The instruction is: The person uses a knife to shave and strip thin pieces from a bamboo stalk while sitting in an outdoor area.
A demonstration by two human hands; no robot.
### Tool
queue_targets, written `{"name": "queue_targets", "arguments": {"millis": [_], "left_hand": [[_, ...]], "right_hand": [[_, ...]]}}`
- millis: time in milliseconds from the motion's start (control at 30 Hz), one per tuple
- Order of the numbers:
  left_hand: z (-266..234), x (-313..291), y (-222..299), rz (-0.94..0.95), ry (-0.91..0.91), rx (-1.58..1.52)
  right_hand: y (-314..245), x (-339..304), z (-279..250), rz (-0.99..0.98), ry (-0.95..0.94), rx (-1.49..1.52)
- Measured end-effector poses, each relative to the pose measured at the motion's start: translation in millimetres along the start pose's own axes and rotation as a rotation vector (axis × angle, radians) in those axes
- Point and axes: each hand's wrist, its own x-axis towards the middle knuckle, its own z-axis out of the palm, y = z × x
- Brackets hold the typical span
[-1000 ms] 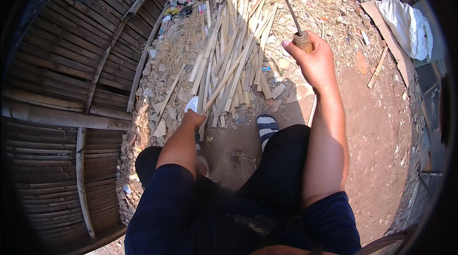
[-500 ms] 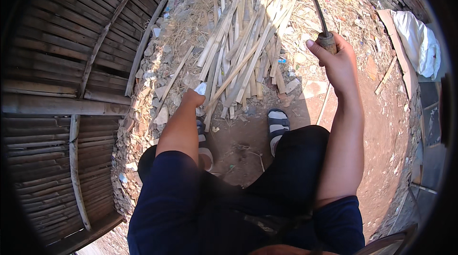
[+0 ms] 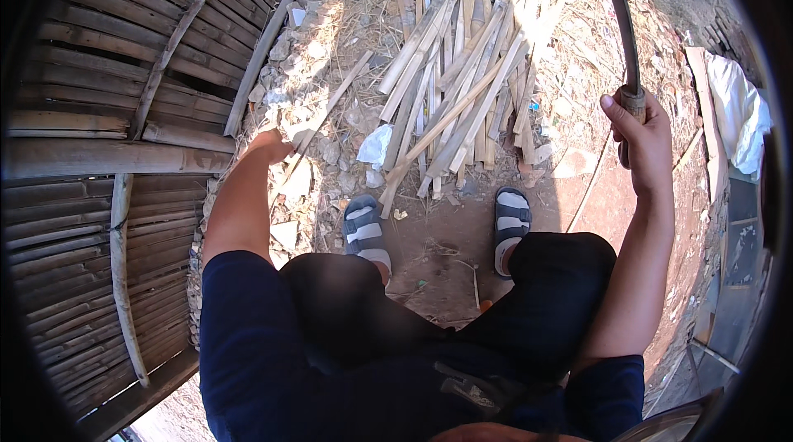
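Observation:
In my right hand point(image 3: 646, 140) is the wooden handle of a tool with a long, slightly curved dark blade point(image 3: 619, 16), which points up and away from me. My fingers are wrapped round the handle, the thumb along its side. My left hand point(image 3: 271, 147) reaches down over the rubble at the left, beside the lower part of a single thin wooden strip point(image 3: 329, 105). Its fingers are mostly hidden, so whether it grips the strip cannot be seen. A crumpled white plastic piece point(image 3: 376, 146) lies right of that hand, against a heap of wooden strips point(image 3: 462, 83).
A slatted bamboo wall point(image 3: 116, 165) rises along the left. My sandalled feet point(image 3: 363, 227) stand on bare earth before the heap. Stones, straw and litter surround the strips. A white sack point(image 3: 738, 116) lies at the far right.
My left hand has moved left, away from the white plastic piece to beside the single strip. The view has shifted, and my right hand still holds the bladed tool upright.

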Motion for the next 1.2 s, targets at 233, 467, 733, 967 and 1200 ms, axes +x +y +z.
{"name": "queue_targets", "arguments": {"millis": [233,467,733,967,1200], "left_hand": [[78.9,2.1,-36.9,-0.084,-0.041,-0.087],[125.1,-1.1,-42.7,-0.124,-0.096,-0.095],[137.5,0.6,-46.3,-0.200,-0.035,-0.164],[146.5,-4.3,-55.4,-0.236,0.113,-0.322],[101.7,-49.0,-49.8,-0.133,0.357,-0.416]], "right_hand": [[1.4,5.8,24.7,0.005,-0.037,-0.016],[-6.4,4.5,45.0,0.042,-0.044,-0.061],[-25.1,-5.0,55.4,0.039,-0.085,-0.080],[-24.1,-8.0,49.5,-0.021,-0.093,-0.126],[-24.5,-13.1,40.7,-0.042,-0.105,-0.105]]}}
